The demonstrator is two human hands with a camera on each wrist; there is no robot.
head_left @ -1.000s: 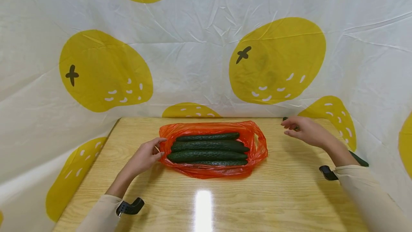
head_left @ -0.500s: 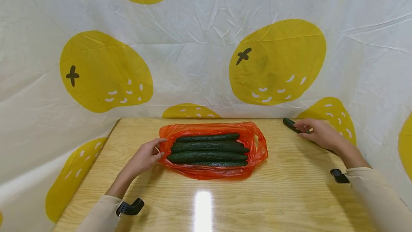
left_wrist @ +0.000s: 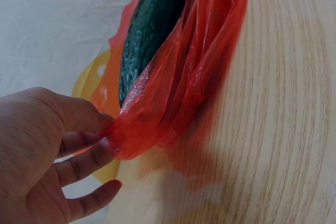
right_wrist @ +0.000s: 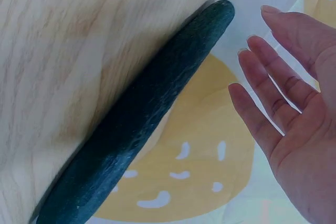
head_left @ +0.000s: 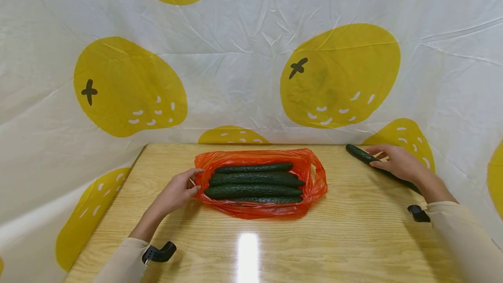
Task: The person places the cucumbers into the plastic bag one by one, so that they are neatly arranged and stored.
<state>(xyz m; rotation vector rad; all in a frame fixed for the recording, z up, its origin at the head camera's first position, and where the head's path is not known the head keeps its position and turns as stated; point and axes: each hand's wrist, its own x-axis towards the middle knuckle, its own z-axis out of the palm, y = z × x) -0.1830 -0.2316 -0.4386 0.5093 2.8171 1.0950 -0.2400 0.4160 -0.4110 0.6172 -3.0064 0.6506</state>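
Observation:
Pinched between my left thumb and fingers is the left end of a red plastic bag; the left wrist view shows the left hand with its thumb pressed onto the gathered plastic. Several dark green cucumbers lie side by side in the bag's opening. At the table's back right, another cucumber lies slanting, partly hidden in the head view by my right hand. The right wrist view shows that hand's fingers spread and slightly bent, apart from the cucumber, holding nothing.
The wooden table carries the bag in its middle. A white cloth with yellow fruit prints hangs behind and on both sides, right at the table edges. Each wrist wears a black band.
My right hand has moved right, back along the loose cucumber, showing more of its length. That cucumber lies farther in from the right edge than before. The left hand and bag keep their place.

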